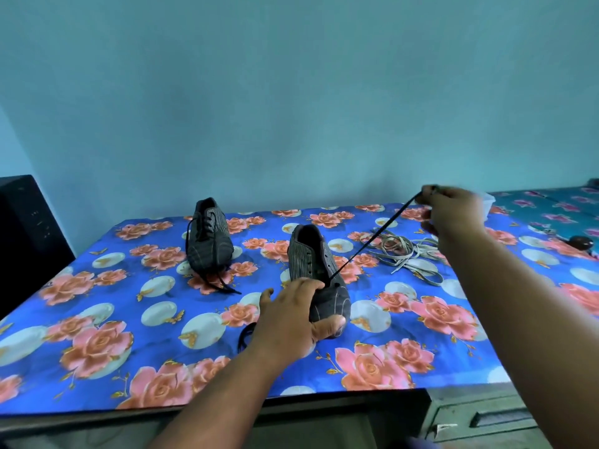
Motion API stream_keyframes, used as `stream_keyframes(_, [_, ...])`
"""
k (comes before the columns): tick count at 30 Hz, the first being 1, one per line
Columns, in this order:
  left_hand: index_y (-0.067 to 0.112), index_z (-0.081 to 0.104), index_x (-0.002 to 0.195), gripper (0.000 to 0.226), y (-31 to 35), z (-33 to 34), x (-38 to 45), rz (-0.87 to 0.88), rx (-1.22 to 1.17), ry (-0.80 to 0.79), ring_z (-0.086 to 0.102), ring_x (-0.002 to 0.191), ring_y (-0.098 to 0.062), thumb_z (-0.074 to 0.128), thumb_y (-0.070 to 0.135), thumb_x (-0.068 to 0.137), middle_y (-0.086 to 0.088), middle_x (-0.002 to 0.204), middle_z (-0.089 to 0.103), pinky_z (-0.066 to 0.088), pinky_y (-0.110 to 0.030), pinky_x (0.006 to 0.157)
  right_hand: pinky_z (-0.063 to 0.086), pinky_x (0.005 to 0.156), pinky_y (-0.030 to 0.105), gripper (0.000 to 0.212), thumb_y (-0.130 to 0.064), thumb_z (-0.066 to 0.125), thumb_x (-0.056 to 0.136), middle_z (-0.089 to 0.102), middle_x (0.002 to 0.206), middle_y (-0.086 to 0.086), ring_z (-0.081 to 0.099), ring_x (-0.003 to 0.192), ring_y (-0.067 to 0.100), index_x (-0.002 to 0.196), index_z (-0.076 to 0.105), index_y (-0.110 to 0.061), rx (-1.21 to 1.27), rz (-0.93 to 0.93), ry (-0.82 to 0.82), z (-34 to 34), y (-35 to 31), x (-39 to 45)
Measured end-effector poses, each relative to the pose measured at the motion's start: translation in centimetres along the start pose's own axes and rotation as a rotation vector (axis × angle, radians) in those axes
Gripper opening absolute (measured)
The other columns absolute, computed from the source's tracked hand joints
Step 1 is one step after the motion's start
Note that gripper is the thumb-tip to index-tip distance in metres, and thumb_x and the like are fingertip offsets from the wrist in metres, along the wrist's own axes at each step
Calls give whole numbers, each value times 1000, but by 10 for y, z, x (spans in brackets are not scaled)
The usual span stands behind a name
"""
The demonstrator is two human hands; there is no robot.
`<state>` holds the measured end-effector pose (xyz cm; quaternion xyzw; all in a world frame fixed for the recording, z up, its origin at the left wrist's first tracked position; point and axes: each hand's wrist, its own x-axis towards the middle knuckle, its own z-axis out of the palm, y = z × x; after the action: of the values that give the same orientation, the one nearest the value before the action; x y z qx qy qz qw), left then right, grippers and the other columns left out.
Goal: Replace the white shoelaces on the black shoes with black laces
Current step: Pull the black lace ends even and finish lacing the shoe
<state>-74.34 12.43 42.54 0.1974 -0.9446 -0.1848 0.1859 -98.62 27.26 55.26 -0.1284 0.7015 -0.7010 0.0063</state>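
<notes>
Two dark striped shoes stand on the flowered blue table cover [97,306]. The left shoe [209,241] is laced in black, its lace ends trailing toward me. My left hand [291,322] grips the toe of the nearer shoe [319,273], thumb under the tip. A black lace [372,241] runs taut from an eyelet near the toe up to my right hand [450,212], which pinches its end above the table. The other end of this black lace [244,335] lies by my left wrist. The white laces [408,254] lie in a loose heap right of the shoe.
A clear plastic container [487,202] sits at the table's back right, partly behind my right hand. A black box [22,234] stands at the left. A second flowered surface [557,209] lies at far right. The teal wall is close behind the table.
</notes>
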Motion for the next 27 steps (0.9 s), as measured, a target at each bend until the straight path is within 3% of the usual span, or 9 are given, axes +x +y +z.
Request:
stream_keyframes(1, [33,39,147,77,0,-1,1,-2,0,-5,43,135,-6,49,78,85,16,150,40,11,-49,121,49,58,41,6,-13,69,91,67,91,14,53,62,23,96,65,-12,-132,41,-73,0,12,0])
stream_keyframes(4, [33,38,147,83,-1,-2,1,-14,9,-16,46,133,-9,47,83,82,14,149,43,17,-52,118,50,83,48,85,-27,77,87,59,125,24,60,106,36,155,27,-15,-850,-12,-416,15,51,-21])
stream_keyframes(5, [33,37,148,83,-1,-2,2,-12,11,-17,46,134,-10,48,82,82,13,150,43,18,-53,117,48,98,47,94,-35,76,88,49,142,23,52,125,38,160,16,-20,-980,-115,-495,23,59,-37])
stream_keyframes(9, [34,22,153,94,-1,-1,2,-14,-24,-12,43,139,-11,48,83,78,13,154,42,20,-57,117,40,108,49,47,-57,53,97,52,139,-1,40,136,27,142,50,-42,-1076,-460,-612,48,75,-87])
stream_keyframes(15, [34,13,155,106,-2,-1,4,-58,-51,-32,46,139,-14,43,89,69,12,153,45,20,-58,117,46,84,39,8,-36,59,98,67,98,-11,55,104,21,94,66,-35,-976,-640,-516,48,67,-87])
stream_keyframes(19, [30,6,158,105,-1,-2,3,-60,-77,-62,41,142,-13,59,77,80,11,157,41,18,-57,118,44,59,25,13,-21,60,97,62,82,-7,60,71,17,87,63,-28,-491,-464,-302,35,43,-70])
stream_keyframes(22, [30,2,159,108,0,-3,4,-72,-68,-67,39,144,-15,60,76,81,8,159,39,15,-56,120,34,60,29,9,-27,58,100,66,90,2,57,78,23,97,65,-21,-294,-355,-6,15,26,-47])
stream_keyframes(25, [34,5,158,110,1,-7,2,-76,-102,-83,42,142,-14,62,79,76,11,157,42,17,-55,120,42,69,33,12,-36,60,97,68,101,3,61,95,31,98,66,-25,-509,-302,6,4,33,-34])
stream_keyframes(27, [38,19,155,101,-4,-15,0,-77,-388,-77,48,136,-8,70,72,74,15,149,51,30,-49,119,46,92,45,22,-43,61,95,64,121,6,54,116,35,112,67,-31,-793,-260,-144,6,43,-43])
